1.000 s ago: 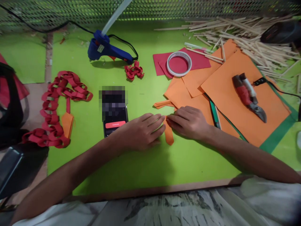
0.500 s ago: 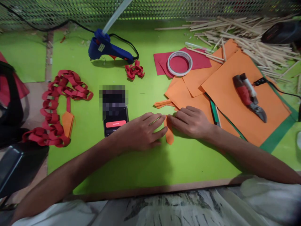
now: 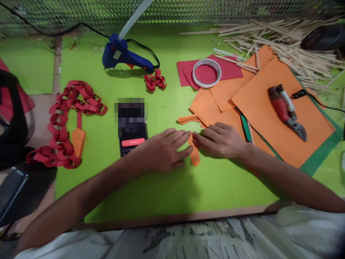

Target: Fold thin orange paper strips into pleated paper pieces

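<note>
A narrow folded orange paper piece (image 3: pixel 195 156) lies on the green tabletop between my hands, its pointed end towards me. My left hand (image 3: pixel 168 149) comes from the left, fingers bent and pressing the paper's upper left edge. From the other side, the fingertips of my right hand (image 3: pixel 221 140) pinch the upper right edge, with the other fingers curled. My fingers cover the top of the piece. Just beyond them lie more folded orange strips (image 3: pixel 187 119). A phone (image 3: pixel 133 131) with a red button on its screen rests left of my left hand.
A red paper chain (image 3: pixel 59 133) with an orange paper pendant (image 3: pixel 78 140) lies left. Further back are a blue glue gun (image 3: pixel 121 54), a small red chain (image 3: pixel 155 81) and a tape roll (image 3: pixel 194 73). Orange sheets (image 3: pixel 256 104), pliers (image 3: pixel 287 111) and many wooden sticks (image 3: pixel 291 46) fill the right.
Almost nothing differs. Both hands stay on the orange paper piece, and the whole view has shifted very slightly.
</note>
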Motion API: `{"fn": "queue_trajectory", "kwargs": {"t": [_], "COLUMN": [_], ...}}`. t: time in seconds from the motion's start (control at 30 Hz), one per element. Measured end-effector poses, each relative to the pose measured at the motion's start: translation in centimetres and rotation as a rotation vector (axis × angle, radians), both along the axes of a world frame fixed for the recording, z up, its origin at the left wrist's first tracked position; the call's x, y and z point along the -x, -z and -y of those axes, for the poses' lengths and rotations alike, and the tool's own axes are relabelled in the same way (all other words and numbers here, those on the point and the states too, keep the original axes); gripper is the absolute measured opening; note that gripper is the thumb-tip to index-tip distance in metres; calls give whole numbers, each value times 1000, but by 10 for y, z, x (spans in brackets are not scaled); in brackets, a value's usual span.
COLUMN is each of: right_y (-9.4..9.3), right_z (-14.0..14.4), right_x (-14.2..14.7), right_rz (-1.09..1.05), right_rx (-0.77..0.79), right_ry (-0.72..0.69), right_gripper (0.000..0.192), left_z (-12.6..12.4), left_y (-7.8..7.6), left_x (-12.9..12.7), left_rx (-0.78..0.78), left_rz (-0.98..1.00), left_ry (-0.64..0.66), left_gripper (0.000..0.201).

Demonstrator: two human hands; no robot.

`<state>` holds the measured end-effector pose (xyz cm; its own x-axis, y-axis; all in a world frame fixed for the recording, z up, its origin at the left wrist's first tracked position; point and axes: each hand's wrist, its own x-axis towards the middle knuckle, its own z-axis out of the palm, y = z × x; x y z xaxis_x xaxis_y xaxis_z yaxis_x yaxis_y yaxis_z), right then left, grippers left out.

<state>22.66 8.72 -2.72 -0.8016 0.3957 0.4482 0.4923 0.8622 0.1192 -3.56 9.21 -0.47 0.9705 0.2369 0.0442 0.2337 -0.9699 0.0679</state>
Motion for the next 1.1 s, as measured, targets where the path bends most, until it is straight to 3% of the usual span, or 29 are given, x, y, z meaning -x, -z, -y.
{"fn": "queue_trajectory", "kwargs": {"t": [0.5, 0.73, 1.1], "right_y": [1, 6, 0], "right_z": [0, 5, 3], "right_x": [-1, 8, 12], "right_rz": [-33, -144, -89], "right_rx": [18, 170, 72], "right_ry": [-21, 146, 93], "right_gripper": [19, 14, 12], "left_z": [-3, -2, -3], "left_y": [1, -1, 0], "left_x": [0, 1, 1], "left_rx": [65, -20, -9], "left_rz": [32, -1, 38], "left_ry": [2, -1, 4], "left_gripper": [43, 60, 61]}}
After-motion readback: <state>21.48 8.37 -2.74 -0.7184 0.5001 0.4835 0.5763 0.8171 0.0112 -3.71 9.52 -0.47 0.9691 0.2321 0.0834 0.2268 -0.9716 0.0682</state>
